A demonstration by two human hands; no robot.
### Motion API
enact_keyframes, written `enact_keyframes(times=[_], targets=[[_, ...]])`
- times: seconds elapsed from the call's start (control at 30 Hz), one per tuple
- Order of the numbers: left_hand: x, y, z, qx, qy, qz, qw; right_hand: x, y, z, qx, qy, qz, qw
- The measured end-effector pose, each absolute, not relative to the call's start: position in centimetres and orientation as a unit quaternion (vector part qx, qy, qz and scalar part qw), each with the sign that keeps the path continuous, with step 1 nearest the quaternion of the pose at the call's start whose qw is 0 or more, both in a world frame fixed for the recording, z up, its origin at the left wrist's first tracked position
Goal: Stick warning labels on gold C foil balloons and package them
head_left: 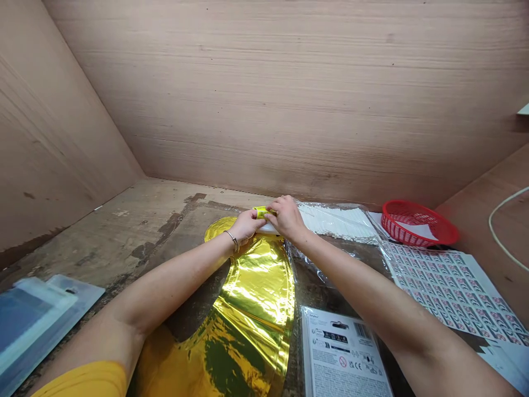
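Note:
A large gold foil sheet [260,275] with a curved outline lies flat in the middle of the work surface. At its far end, my left hand [244,225], with a bracelet at the wrist, pinches the left side of a small yellow label [263,212] with a barcode. My right hand [286,218] has its fingers closed on the label's right side. A small white piece [268,227] shows under the fingers, just above the foil; what it is cannot be made out.
Right of the foil is a printed package [343,353]. White sticks [336,221] in clear plastic lie behind, beside a red basket [444,229] and a sticker sheet [454,286]. Clear plastic bags [37,314] lie at left. Wooden walls [264,99] enclose the surface.

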State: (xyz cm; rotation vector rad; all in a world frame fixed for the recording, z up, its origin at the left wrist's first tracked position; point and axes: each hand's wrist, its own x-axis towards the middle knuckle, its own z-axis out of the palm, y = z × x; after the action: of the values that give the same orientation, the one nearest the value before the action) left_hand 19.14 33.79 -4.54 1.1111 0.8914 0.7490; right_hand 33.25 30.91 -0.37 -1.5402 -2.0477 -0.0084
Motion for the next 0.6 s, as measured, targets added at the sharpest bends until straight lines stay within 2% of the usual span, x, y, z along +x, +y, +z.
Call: enact_keyframes(times=[0.6], targets=[[20.2, 34.9, -2.3, 0.342, 0.455, 0.344, 0.747, 33.3, 31.2, -1.2, -0.569, -0.778, -0.059, 0.261]])
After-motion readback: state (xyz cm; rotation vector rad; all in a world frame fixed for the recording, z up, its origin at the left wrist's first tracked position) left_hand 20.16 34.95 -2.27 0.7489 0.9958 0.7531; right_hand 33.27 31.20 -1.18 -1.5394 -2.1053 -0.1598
